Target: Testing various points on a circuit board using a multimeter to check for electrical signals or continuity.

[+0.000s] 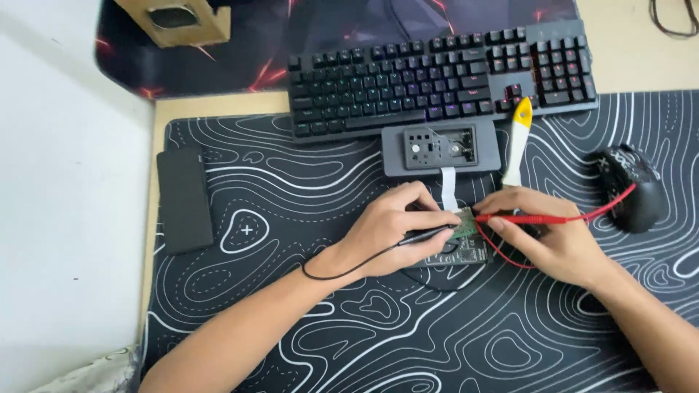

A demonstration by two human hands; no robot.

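While the circuit board (460,231) lies flat on the patterned mat (306,327) below the keyboard (437,80), the left hand (389,229) pinches the black probe (429,234) and the right hand (550,233) pinches the red probe (510,217), pen-style, so both tips meet the board steadily.

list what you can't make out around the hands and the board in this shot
- Head view: where the black probe tip meets the green circuit board is too small to tell.
- Most of the board is covered by the left hand and right hand.
- The cardboard box is cut off by the top edge.
- The dark mouse is blurred.
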